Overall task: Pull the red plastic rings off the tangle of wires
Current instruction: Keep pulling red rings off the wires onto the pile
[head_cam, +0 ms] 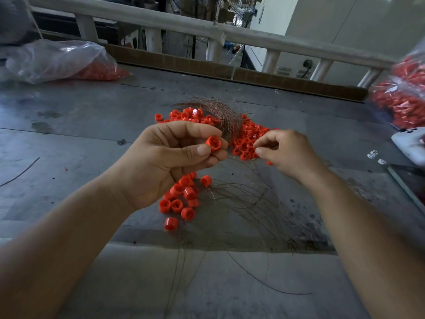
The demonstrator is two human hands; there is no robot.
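Head cam, from my end: L hand [174, 155] is up over the grey metal tabletop [80, 125]. Thumb and curled fingers are clamped round one small red plastic ring [213, 143], open end facing me. The tangle of thin copper-coloured wires [226, 116] fans out behind the L fingers, w/ more loose strands [248, 203] sprawled on the table toward me. R hand [285, 153] sits just beside the L. Its thumb and forefinger are pinched tip to tip on one strand of that tangle, as far as I can make out; the strand itself is nearly too fine to see. Rings lying free are in two lots: a big scatter [246, 139] beyond the hands and a smaller cluster [181, 199] below the L wrist.

Handling, my read: the ring is light, rigid and smooth-walled, so prob. slippery if held by the tips only. Best taken round the outer wall, thumb vs. two fingers, as L has it now. The wire is hair-fine and springy. It'd kink easily & could snap or bite into skin if yanked. I'd pinch it close to the ring, not far out, and pull straight along the strand so it doesn't snag the cross-piece visible inside the bore.

Bkgd: clear plastic bags of red parts, one far L [57, 61] and one far R [404, 100].
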